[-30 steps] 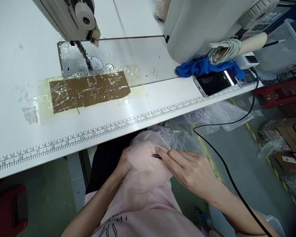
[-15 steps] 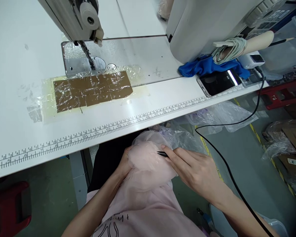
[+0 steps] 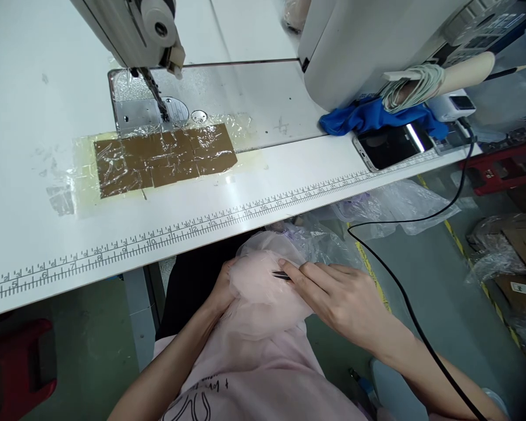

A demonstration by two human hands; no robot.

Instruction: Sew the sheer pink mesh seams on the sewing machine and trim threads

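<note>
A bunched piece of sheer pale pink fabric [image 3: 258,286] lies over my lap, below the table edge. My left hand [image 3: 222,289] grips the fabric from its left side, with the fingertips hidden under the folds. My right hand [image 3: 333,298] is closed round black tweezers [image 3: 281,275], of which only the dark pointed tips show. Those tips point left and touch or hover just over the middle of the fabric; I cannot tell which.
Above my lap is a white sewing table [image 3: 263,190] with a printed ruler along its edge. A sewing machine [image 3: 158,35] stands over brown tape [image 3: 166,161]. At right lie a phone [image 3: 392,146], a blue cloth [image 3: 359,116] and a hanging black cable [image 3: 390,266].
My right hand has moved slightly left with the tweezers, their tips further over the fabric and slightly parted. My left hand stays in place. The view has shifted a little.
</note>
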